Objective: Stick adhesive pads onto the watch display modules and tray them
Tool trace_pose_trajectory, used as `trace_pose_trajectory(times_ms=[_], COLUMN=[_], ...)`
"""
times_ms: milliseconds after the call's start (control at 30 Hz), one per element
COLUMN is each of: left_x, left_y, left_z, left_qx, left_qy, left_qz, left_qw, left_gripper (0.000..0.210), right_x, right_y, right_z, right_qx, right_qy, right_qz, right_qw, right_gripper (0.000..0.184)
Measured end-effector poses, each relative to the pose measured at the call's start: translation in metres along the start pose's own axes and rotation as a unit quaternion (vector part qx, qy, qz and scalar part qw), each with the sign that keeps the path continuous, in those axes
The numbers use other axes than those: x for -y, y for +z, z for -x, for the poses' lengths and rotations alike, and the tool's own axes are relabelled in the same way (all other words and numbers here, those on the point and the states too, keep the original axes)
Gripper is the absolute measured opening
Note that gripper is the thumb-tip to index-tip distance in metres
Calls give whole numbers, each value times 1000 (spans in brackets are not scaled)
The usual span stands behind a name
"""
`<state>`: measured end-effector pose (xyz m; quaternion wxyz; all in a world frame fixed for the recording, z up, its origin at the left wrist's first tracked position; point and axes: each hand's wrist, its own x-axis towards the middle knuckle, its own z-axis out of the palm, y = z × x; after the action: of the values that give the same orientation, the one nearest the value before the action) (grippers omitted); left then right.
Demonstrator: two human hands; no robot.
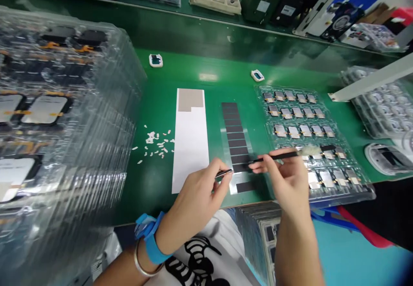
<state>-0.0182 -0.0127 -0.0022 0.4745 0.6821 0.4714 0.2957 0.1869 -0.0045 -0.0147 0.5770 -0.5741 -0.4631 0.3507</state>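
My left hand (201, 191) is pinched on a small dark piece (223, 173) with a shiny edge, too small to name. It is over the right edge of a white sheet (190, 148) that has a grey-beige patch (190, 97) at its top. My right hand (288, 176) holds a slim black tool (280, 155) with a pale wrapped section, like a pen or tweezers. The tool's tip is at a column of black strips (235, 136) on a clear backing. Beside that hand lies a clear tray (269, 124) of small silvery parts.
Tall stacked clear trays (129, 101) fill the left side. Small white scraps (158, 144) lie left of the sheet. Two small white-framed parts (156, 60) sit farther back. A slanted white post (371, 79) and more stacked trays (385, 101) stand at right. A shelf (155, 6) runs across the back.
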Motion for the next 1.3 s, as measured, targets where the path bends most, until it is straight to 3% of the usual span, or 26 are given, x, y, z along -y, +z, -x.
trace_pose_trajectory(times_ms=[233, 933, 1067, 1200, 1300], left_x=[-1, 1, -4, -6, -5], left_y=[23, 26, 22, 17, 13], left_z=[-15, -16, -14, -11, -9], left_qx=[9, -22, -50, -74, -92], left_qy=[84, 80, 55, 57, 75], left_qz=[-113, -124, -93, -33, 1], left_qw=[990, 989, 993, 995, 993], left_gripper=[8, 9, 9, 15, 24], right_x=[-12, -15, -9, 16, 35], right_y=[0, -2, -1, 16, 37], right_z=[17, 18, 19, 30, 42], right_qx=[-20, -32, -77, -138, -108], right_qy=[43, 42, -2, -93, -162], right_qz=[-24, -26, -20, -38, -76], right_qw=[999, 998, 997, 985, 978], right_gripper=[30, 24, 20, 16, 20])
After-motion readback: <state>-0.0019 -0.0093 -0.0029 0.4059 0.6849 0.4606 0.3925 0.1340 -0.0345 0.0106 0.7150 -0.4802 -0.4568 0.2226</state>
